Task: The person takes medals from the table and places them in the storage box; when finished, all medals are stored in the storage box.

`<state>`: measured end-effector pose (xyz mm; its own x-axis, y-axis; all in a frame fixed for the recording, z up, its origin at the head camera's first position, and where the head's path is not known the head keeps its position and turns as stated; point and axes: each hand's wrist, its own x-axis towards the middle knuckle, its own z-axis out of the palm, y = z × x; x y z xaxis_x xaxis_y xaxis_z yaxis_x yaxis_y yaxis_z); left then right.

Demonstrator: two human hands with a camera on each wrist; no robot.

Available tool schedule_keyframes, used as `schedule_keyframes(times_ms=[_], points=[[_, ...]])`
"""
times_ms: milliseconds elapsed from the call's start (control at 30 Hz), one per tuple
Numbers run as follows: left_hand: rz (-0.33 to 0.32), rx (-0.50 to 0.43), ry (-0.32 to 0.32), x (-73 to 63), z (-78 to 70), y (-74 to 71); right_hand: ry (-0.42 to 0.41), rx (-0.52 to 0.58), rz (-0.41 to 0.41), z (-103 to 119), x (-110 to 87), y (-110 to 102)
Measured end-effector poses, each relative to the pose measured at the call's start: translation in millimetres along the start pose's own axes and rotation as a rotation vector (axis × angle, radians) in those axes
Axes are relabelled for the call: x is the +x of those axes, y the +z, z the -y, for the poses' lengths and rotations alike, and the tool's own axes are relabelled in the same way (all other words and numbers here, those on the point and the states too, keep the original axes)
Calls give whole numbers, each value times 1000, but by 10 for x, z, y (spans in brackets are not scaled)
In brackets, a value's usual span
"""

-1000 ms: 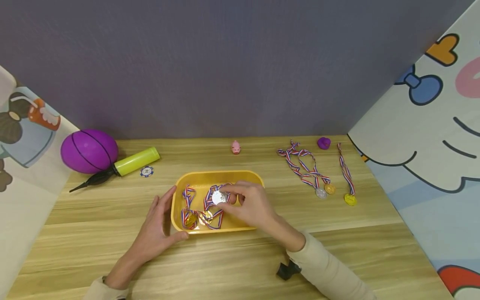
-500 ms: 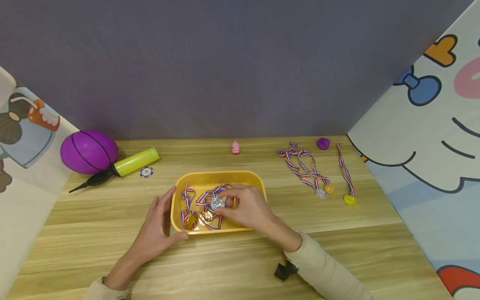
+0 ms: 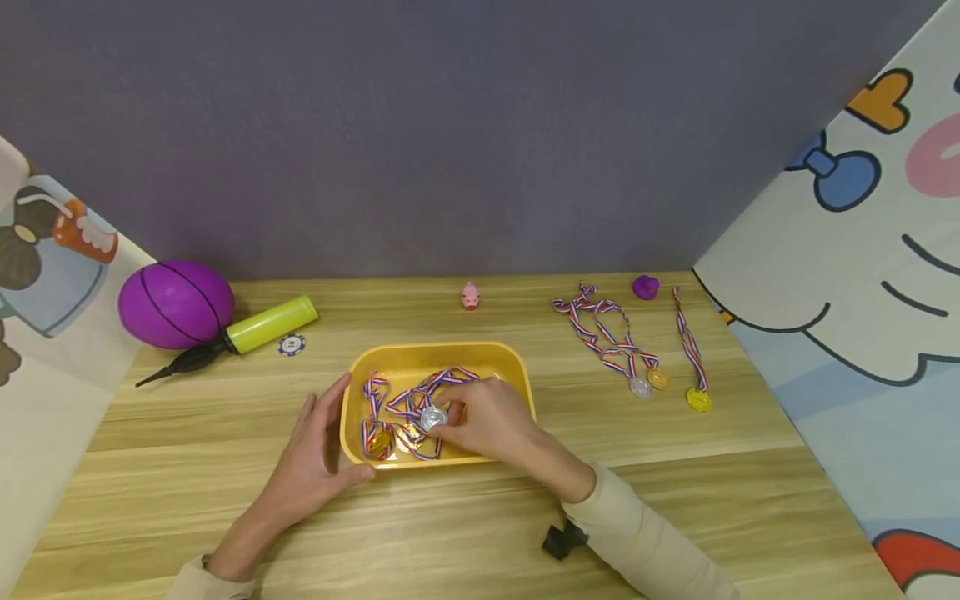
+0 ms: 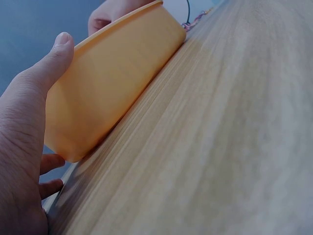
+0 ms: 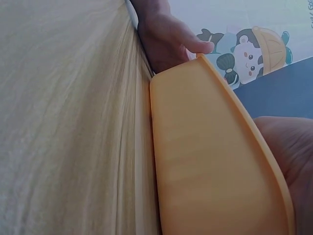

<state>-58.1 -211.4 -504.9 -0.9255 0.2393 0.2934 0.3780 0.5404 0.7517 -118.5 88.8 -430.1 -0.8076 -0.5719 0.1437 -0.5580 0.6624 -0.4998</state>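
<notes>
From where I stand, the person's right hand (image 3: 491, 421) pinches a round, silver-coloured medal (image 3: 432, 419) between thumb and fingers, inside a yellow rounded-rectangular tray (image 3: 416, 357). A ribbon striped red, white and blue (image 3: 416, 400) lies loosely about that medal. The left hand (image 3: 309, 454) is spread round the tray's left end, thumb at its near corner, fingers fairly straight along the wall.

Two gold-coloured medals (image 3: 380, 442) lie in the tray too, left of the silver one, among more striped ribbon. The tray sits on a pale wood-grain surface (image 3: 420, 533). Off to its right are three more ribboned medals (image 3: 640, 387), one silver and two golden, near a small purple toy (image 3: 646, 287). A little pink pig figure (image 3: 470, 296) stands behind the tray; to the left, a purple ball (image 3: 176, 304) with black lines touches a lime-and-black hand pump (image 3: 273, 323), beside a blue-and-white chip (image 3: 291, 344).
</notes>
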Motion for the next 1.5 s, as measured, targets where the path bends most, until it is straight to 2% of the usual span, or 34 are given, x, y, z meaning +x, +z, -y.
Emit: schedule_keyframes(times_ms=[167,367,767,1067,1267,1500], points=[[-2,-5,-1,-5,-5,-5,-17,-55,35,4,23,18],[-4,-2,-3,-4,-14,-8,15,-57,96,1,57,48],[-6,-3,6,0,-13,0,37,-38,105,-1,38,11],[-2,-3,6,1,-22,0,45,48,106,-28,14,-49],[-2,-8,9,3,-21,-2,48,52,84,-48,-21,-109],[-7,-11,12,-2,-14,-7,36,60,4,-67,-71,-176]])
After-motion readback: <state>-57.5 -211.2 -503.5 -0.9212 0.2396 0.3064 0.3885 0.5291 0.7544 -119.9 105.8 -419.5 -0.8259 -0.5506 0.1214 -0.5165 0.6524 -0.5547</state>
